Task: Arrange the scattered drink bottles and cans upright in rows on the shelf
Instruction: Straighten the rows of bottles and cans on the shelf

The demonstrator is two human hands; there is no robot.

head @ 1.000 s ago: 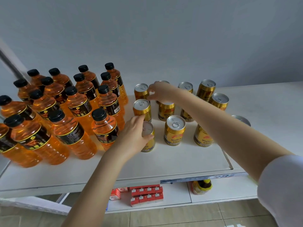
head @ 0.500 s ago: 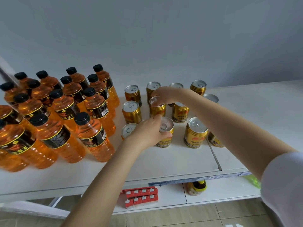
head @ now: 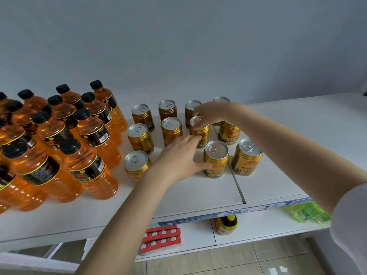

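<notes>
On top shelf [head: 198, 197], mid-sort of gold cans; bottles [head: 65, 139] already upright in rows at left, black caps up, tight together. Cans all upright too, roughly three rows front to back, but spacing uneven.

Right hand [head: 210, 115] reaching over back rows, fingers curled down on rim of middle-row can [head: 199, 133] — looks like a top grip, closed round it, though palm side hidden so not 100% sure. Left hand [head: 178, 159] low and flat, fingers spread and mostly open, thumb touching side of front can [head: 216, 158]; holding nothing, more of a nudge or steadying contact.

Front-left can [head: 136, 164] just beside bottles, well apart from front can — a gap in front row, approx one can wide by eye. Front-right can [head: 248, 156] near front can, across seam in shelf board.

Step in hand, prob.: squaring up cans w/ both hands, row by row. Next move likely needs: slide front can left to close gap, or drop middle-row can into line; keep pushes low on can body to avoid tipping, and mind seam catching a can base. Lower shelf stuff (red boxes [head: 161, 240], small jar [head: 226, 225]) not part of job.
</notes>
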